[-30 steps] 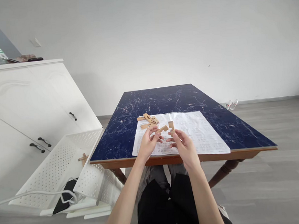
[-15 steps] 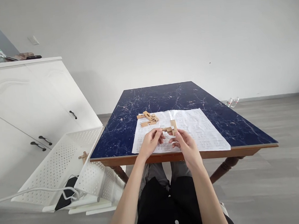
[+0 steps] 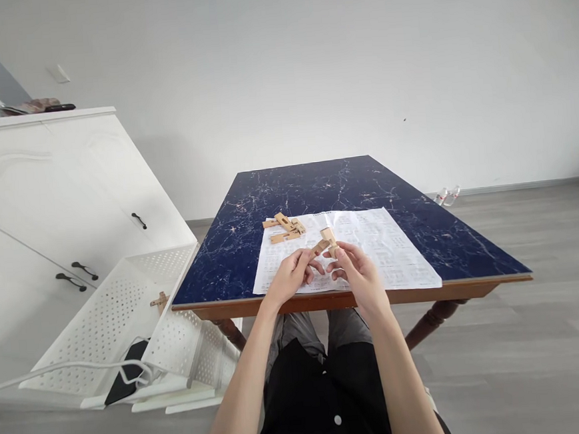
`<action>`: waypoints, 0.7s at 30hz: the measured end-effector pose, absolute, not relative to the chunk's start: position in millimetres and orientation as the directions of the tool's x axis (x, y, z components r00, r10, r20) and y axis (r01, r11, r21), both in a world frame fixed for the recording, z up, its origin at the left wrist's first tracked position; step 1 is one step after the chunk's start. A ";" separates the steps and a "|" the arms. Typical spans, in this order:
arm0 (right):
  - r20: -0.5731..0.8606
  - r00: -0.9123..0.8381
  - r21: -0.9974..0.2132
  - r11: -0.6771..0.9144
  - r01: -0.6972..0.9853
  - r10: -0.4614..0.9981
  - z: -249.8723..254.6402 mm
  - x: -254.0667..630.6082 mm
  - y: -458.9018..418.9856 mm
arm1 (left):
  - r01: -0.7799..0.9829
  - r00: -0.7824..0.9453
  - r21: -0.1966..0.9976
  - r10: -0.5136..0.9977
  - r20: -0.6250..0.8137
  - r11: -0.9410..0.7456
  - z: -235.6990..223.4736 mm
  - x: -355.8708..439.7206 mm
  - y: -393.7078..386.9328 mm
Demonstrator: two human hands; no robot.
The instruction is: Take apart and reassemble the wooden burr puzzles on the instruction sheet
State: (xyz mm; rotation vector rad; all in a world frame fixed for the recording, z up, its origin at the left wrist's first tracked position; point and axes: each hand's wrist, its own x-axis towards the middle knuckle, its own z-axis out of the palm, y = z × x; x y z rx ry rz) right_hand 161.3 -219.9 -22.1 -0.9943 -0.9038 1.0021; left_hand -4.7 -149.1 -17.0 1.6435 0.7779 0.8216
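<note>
While pinching wooden blocks (image 3: 328,236) in left hand (image 3: 289,275) and right hand (image 3: 358,270), poised by the near edge of the marbled tabletop (image 3: 312,188). Facing white wall (image 3: 277,64) beyond.

In our left hand (image 3: 293,275) we pinch a long, pale-brown notched wooden bar (image 3: 317,249), and in our right hand (image 3: 358,270) an upright, tilted pale-brown wooden block (image 3: 328,236). The 2 overlap in view; whether they interlock we cannot tell. Below lies a white printed paper sheet (image 3: 383,263) on our blue marble-patterned table (image 3: 317,187), with a loose pile of light-brown slotted wooden pieces (image 3: 283,221) at its far left corner. To our left stands a white perforated basket (image 3: 101,312).
</note>
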 end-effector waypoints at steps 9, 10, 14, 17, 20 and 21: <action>0.150 0.253 -0.948 0.212 -0.238 0.956 -32.2 156.0 -213.7 | 0.062 0.529 0.980 0.839 0.128 -0.189 -21.3 -4.0 -146.6; 0.155 0.254 -0.947 0.217 -0.237 0.955 -33.5 156.3 -212.9 | 0.065 0.531 0.979 0.837 0.128 -0.191 -21.3 -4.1 -146.5; 0.154 0.254 -0.950 0.213 -0.227 0.955 -37.4 156.3 -210.3 | 0.086 0.530 0.971 0.836 0.143 -0.221 -18.7 -5.5 -147.4; 0.155 0.246 -0.955 0.209 -0.211 0.957 -38.9 155.3 -209.4 | 0.109 0.533 0.962 0.831 0.156 -0.250 -15.9 -7.2 -148.8; 0.153 0.248 -0.950 0.212 -0.229 0.957 -39.5 154.8 -209.0 | 0.106 0.552 0.959 0.818 0.162 -0.262 -14.9 -8.2 -149.7; 0.152 0.248 -0.947 0.213 -0.240 0.957 -39.6 154.8 -208.9 | 0.100 0.557 0.959 0.814 0.165 -0.263 -15.0 -8.2 -149.9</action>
